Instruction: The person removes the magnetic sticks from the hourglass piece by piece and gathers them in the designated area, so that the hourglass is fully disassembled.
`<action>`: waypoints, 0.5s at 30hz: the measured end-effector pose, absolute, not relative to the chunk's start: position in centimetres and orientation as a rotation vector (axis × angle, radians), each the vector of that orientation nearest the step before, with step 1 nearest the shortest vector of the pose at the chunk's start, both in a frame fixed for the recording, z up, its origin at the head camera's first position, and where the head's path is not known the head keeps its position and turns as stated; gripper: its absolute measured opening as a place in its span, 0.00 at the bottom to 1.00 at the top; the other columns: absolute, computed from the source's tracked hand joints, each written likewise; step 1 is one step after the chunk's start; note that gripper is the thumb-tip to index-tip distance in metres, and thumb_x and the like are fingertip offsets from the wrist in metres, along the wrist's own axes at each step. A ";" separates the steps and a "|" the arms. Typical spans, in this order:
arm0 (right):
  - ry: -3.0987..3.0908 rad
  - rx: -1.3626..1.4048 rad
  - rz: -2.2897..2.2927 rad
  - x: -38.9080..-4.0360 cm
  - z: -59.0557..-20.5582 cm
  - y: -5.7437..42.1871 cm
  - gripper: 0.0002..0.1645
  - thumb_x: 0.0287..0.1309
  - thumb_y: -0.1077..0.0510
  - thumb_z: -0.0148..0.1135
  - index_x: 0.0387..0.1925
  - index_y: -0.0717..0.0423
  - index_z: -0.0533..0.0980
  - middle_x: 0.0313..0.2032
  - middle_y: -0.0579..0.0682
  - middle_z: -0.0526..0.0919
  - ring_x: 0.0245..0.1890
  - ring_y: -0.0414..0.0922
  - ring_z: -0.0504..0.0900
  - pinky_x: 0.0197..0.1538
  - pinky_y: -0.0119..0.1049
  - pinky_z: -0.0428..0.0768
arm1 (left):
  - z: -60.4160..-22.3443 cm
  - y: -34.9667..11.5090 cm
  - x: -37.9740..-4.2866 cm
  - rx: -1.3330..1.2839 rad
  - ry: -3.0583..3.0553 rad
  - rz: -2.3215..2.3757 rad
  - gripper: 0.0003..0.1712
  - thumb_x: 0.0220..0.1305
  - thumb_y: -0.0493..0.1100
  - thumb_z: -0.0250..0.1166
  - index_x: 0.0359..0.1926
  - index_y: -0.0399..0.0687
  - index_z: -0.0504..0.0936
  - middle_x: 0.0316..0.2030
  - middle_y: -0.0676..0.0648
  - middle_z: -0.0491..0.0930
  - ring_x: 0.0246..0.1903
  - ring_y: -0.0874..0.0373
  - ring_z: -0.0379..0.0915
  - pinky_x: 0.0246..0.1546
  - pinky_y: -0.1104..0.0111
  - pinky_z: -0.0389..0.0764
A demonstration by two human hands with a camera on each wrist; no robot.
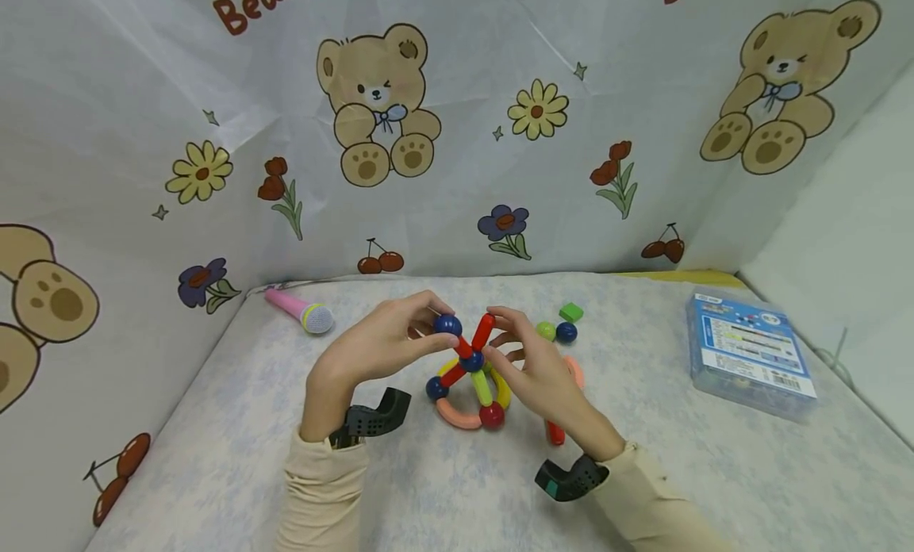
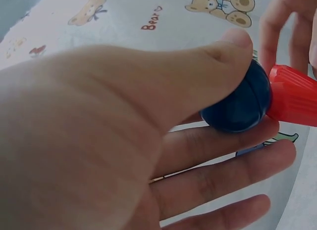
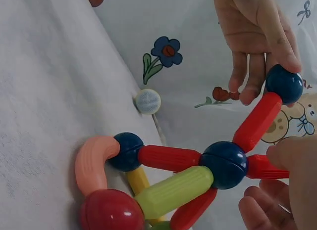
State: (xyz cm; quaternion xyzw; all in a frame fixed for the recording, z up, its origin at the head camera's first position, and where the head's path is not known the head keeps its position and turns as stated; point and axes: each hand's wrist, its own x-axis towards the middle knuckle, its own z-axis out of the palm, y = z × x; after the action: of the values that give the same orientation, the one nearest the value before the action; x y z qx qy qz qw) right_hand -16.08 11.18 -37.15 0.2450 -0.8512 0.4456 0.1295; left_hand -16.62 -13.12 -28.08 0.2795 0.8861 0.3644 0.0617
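Note:
Between thumb and index finger, my left hand [image 1: 382,338] pinches a blue ball [image 2: 237,104] at the tip of a red rod [image 3: 257,120]. My right hand [image 1: 539,369] grips another red rod [image 1: 483,331] with thumb and fingers. Both rods meet at a central blue ball [image 3: 224,164], the top of a toy frame of balls and rods. Under it a lime-green rod [image 3: 176,190] slopes down to a red ball [image 1: 492,415]. A further red rod [image 3: 169,158] leads to a blue ball [image 1: 437,389]. Curved pink [image 1: 458,415] and yellow [image 1: 504,392] pieces form the base on the table.
Behind my right hand lie a green block [image 1: 570,312], a lime ball [image 1: 546,331] and a blue ball [image 1: 566,332]. A pink curved piece [image 1: 575,371] and red rod [image 1: 555,433] are partly hidden by that arm. A toy microphone [image 1: 300,310] lies left, a plastic box [image 1: 750,354] right.

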 end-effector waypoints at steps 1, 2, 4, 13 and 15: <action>-2.466 0.707 1.304 -16.1 -37.3 11.0 0.35 0.68 0.60 0.67 0.72 0.54 0.65 0.57 0.54 0.83 0.50 0.47 0.85 0.49 0.39 0.87 | -28.1 -13.1 -16.6 0.846 2.683 1.098 0.20 0.69 0.49 0.70 0.57 0.47 0.78 0.45 0.52 0.87 0.48 0.58 0.84 0.53 0.57 0.83; -2.452 0.705 1.316 -16.1 -37.5 10.9 0.34 0.68 0.61 0.67 0.71 0.55 0.65 0.56 0.54 0.84 0.50 0.48 0.86 0.49 0.39 0.87 | -28.1 -13.1 -16.6 0.847 2.686 1.096 0.20 0.69 0.49 0.70 0.57 0.47 0.78 0.45 0.52 0.87 0.48 0.58 0.84 0.52 0.57 0.83; -2.422 0.710 1.326 -16.1 -37.8 10.7 0.33 0.67 0.62 0.68 0.70 0.57 0.65 0.55 0.55 0.85 0.49 0.48 0.87 0.48 0.39 0.87 | -28.1 -13.1 -16.6 0.853 2.688 1.099 0.20 0.69 0.50 0.70 0.57 0.48 0.79 0.45 0.52 0.87 0.48 0.58 0.84 0.52 0.57 0.83; -2.373 0.715 1.297 -16.0 -37.7 10.9 0.26 0.67 0.64 0.67 0.62 0.58 0.68 0.55 0.56 0.84 0.49 0.49 0.87 0.48 0.41 0.87 | -28.2 -12.8 -16.7 0.860 2.696 1.093 0.20 0.69 0.50 0.70 0.56 0.48 0.78 0.44 0.53 0.87 0.46 0.59 0.84 0.52 0.58 0.83; -2.376 0.706 1.317 -15.9 -37.7 11.0 0.24 0.66 0.64 0.68 0.60 0.59 0.68 0.54 0.56 0.84 0.49 0.49 0.88 0.48 0.42 0.88 | -28.2 -12.8 -16.7 0.858 2.689 1.101 0.19 0.69 0.50 0.69 0.56 0.48 0.78 0.44 0.53 0.87 0.46 0.60 0.84 0.51 0.58 0.83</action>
State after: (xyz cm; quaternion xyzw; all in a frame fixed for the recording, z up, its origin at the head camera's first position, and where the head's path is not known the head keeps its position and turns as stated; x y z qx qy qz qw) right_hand -15.95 10.97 -37.67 0.2482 -0.8346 0.4626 0.1667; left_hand -16.68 -12.83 -28.22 0.2829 0.8862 0.3627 0.0559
